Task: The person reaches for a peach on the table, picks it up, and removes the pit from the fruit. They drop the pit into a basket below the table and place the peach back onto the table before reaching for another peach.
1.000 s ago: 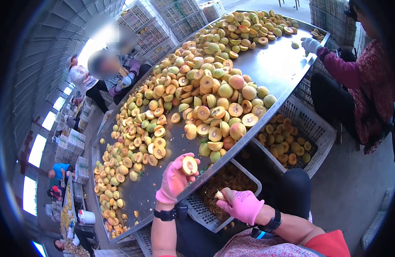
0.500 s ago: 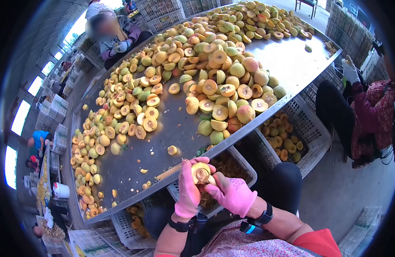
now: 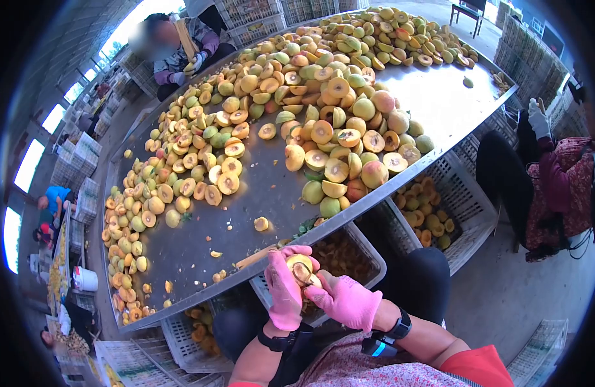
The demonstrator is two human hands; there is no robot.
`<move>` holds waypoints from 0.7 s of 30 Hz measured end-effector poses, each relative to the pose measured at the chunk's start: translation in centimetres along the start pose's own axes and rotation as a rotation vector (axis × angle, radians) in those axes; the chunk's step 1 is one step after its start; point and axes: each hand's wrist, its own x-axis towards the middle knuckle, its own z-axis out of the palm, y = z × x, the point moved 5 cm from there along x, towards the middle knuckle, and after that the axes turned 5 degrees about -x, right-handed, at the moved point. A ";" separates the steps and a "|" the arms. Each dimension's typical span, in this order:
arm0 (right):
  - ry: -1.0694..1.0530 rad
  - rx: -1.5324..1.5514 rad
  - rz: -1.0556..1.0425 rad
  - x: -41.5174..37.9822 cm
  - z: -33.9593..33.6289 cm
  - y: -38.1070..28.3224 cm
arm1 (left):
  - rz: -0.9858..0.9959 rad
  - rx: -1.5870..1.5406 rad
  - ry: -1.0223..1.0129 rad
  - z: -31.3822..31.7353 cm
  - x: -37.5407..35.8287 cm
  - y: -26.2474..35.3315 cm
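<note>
Between my pink-gloved hands, just off the table's near edge, is a halved yellow peach (image 3: pixel 300 266) with its cut face up. My left hand (image 3: pixel 285 290) is wrapped around the half from the left and beneath. My right hand (image 3: pixel 346 300) is closed at the fruit's right side, on a pitting tool whose thin, dark curved loop (image 3: pixel 308 263) shows against the cut flesh. The tool's handle is hidden by the fingers. Under the hands, a crate (image 3: pixel 373 257) holds brownish-orange pieces.
Heaped peach halves (image 3: pixel 336 132) cover much of the metal table (image 3: pixel 259 193). A lone half (image 3: pixel 261 224) and scraps lie nearer me. A crate of halves (image 3: pixel 468 193) stands below the right edge. Co-workers sit at the far left (image 3: pixel 181 58) and at the right (image 3: pixel 562 174).
Both hands stay together with the peach half, the right hand shifting slightly. The dark loop now shows more clearly on the cut face. The whole view has tilted a little.
</note>
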 end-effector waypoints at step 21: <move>-0.172 0.324 0.009 -0.3 0.9 1.0 | 0.031 0.085 -0.033 1.3 -0.6 1.7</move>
